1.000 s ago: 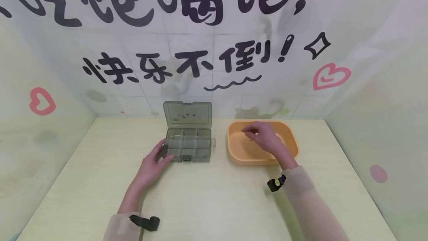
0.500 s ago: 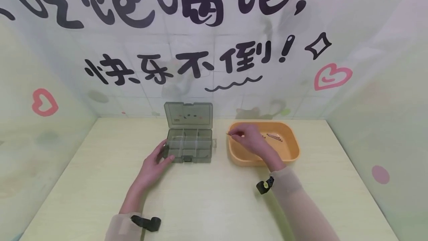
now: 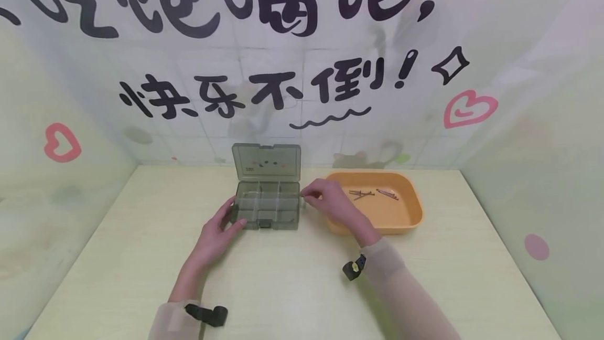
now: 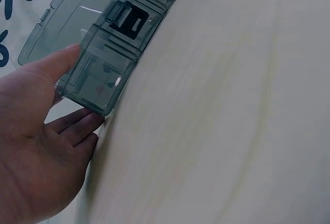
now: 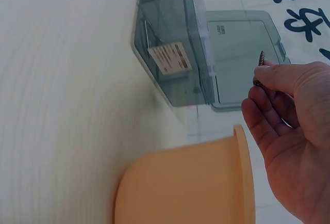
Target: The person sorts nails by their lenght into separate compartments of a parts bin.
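A translucent grey compartment box (image 3: 266, 213) stands with its lid (image 3: 267, 162) raised against the back wall. My left hand (image 3: 215, 233) holds its left side, thumb on the front left corner; in the left wrist view the fingers (image 4: 77, 131) lie along the box's lower end. Between thumb and fingers of my right hand (image 3: 329, 198) is a small dark screw (image 5: 261, 59), its threaded tip upward in the right wrist view. That hand is at the box's right edge. An orange tray (image 3: 391, 218) to the right contains several loose screws (image 3: 388, 194).
Both containers stand on a pale wooden table (image 3: 283, 282), with a narrow gap between them. Printed walls (image 3: 264, 56) enclose the table at the back and both sides. A white label (image 5: 170, 58) is stuck on the box's right end.
My right hand has moved left, from over the orange tray to the right edge of the compartment box, carrying the screw. The screws in the tray have come into view. The left hand stays put.
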`<action>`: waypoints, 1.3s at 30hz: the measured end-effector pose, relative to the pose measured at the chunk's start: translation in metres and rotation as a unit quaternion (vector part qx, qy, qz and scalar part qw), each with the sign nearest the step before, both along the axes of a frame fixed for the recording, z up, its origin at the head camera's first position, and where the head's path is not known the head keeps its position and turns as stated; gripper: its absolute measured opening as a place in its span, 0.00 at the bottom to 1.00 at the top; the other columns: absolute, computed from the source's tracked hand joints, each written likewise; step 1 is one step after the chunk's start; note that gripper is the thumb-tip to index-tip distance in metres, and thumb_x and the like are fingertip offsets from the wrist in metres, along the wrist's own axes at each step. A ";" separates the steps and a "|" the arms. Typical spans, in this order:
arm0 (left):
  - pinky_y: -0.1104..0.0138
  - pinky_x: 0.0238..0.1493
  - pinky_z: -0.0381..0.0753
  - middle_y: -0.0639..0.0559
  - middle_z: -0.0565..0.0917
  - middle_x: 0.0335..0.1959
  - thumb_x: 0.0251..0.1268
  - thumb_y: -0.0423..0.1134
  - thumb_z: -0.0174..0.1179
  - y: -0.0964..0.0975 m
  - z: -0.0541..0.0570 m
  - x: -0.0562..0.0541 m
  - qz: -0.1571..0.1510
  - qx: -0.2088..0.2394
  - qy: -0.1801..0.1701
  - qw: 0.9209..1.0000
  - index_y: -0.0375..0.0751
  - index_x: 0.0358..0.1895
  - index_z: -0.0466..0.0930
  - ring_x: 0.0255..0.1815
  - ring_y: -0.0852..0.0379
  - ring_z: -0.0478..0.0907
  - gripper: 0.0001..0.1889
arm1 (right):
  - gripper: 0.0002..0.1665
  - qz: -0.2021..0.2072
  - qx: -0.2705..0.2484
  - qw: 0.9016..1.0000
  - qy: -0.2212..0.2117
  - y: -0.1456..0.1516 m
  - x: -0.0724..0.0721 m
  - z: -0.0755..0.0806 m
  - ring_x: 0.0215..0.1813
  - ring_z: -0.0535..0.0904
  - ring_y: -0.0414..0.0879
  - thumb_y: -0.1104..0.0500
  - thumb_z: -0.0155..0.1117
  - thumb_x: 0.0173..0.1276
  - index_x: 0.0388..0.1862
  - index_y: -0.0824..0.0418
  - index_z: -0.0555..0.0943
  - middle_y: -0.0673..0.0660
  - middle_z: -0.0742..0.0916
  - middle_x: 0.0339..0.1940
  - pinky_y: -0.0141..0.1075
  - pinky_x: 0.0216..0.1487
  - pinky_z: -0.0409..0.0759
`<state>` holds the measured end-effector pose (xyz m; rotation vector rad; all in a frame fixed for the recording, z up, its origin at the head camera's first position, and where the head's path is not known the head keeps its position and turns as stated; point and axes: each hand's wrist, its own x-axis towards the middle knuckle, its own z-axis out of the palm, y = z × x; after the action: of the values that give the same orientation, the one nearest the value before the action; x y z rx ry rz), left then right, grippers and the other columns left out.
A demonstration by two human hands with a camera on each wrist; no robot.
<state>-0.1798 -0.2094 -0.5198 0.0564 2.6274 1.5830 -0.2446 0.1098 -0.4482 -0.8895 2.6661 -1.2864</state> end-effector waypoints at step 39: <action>0.46 0.77 0.59 0.25 0.58 0.77 0.78 0.52 0.59 0.001 0.002 -0.001 -0.010 0.000 0.021 1.000 0.42 0.83 0.50 0.78 0.31 0.56 0.41 | 0.10 0.016 0.060 0.998 0.018 -0.026 0.000 -0.011 0.42 0.84 0.44 0.66 0.70 0.70 0.49 0.66 0.88 0.55 0.89 0.40 0.30 0.44 0.84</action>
<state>-0.1807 -0.2087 -0.5179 0.1184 2.6500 1.5917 -0.2445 0.0835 -0.4591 -0.9448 2.7106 -1.1013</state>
